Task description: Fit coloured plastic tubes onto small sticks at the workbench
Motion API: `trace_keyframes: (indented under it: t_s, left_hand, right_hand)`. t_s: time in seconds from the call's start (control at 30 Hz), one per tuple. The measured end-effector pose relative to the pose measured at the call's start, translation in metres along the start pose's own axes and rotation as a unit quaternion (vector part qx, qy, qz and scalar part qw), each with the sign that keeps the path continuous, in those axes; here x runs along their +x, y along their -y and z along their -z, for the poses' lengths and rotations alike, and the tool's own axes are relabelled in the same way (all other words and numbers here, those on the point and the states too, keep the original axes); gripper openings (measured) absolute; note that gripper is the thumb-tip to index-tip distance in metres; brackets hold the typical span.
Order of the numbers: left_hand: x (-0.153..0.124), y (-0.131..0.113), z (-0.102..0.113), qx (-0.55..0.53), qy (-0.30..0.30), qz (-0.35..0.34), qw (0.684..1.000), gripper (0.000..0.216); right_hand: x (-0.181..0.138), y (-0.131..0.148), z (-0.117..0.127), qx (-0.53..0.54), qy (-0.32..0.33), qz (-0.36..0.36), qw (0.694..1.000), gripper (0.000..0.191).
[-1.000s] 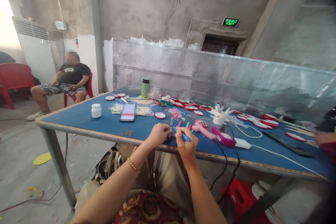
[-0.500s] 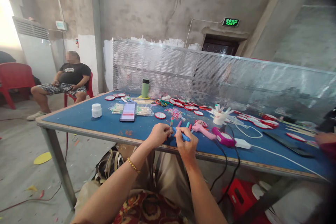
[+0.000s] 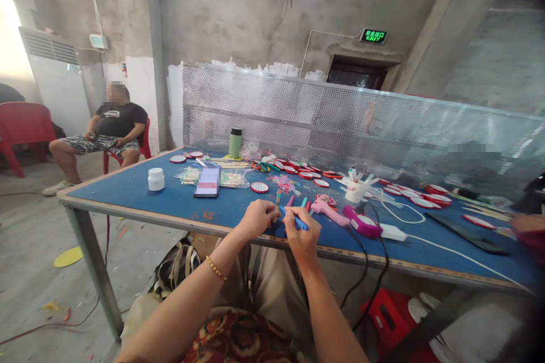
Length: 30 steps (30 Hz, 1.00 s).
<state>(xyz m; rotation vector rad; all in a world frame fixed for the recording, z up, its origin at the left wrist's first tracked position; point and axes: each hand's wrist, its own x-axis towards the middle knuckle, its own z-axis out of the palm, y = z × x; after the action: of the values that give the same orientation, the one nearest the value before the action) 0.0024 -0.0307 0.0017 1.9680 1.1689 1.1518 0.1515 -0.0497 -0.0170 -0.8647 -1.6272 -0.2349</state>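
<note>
My left hand is closed, pinching a small stick with colored bands that points upward at the table's front edge. My right hand is wrapped round a blue marker, its tip close to the left fingertips. Fingers hide the lower end of the stick and whether the marker touches it. Just beyond the hands lie a pink marker, a teal marker and a red marker. To their right rests a pink glue gun.
On the blue table are a white jar, a phone, bagged sticks, a green bottle, several red-rimmed discs, a white cup of pens and a purple device. Another person's hand is at right.
</note>
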Motion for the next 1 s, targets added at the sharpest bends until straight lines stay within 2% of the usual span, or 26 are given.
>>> trace_keyframes:
  t_s: [1.0]
  left_hand:
    - [0.0014, 0.0028, -0.0008, 0.011, 0.0, 0.0, 1.0, 0.027]
  right_hand:
    - [0.0003, -0.0003, -0.0011, -0.004, -0.011, 0.001, 1.0, 0.022]
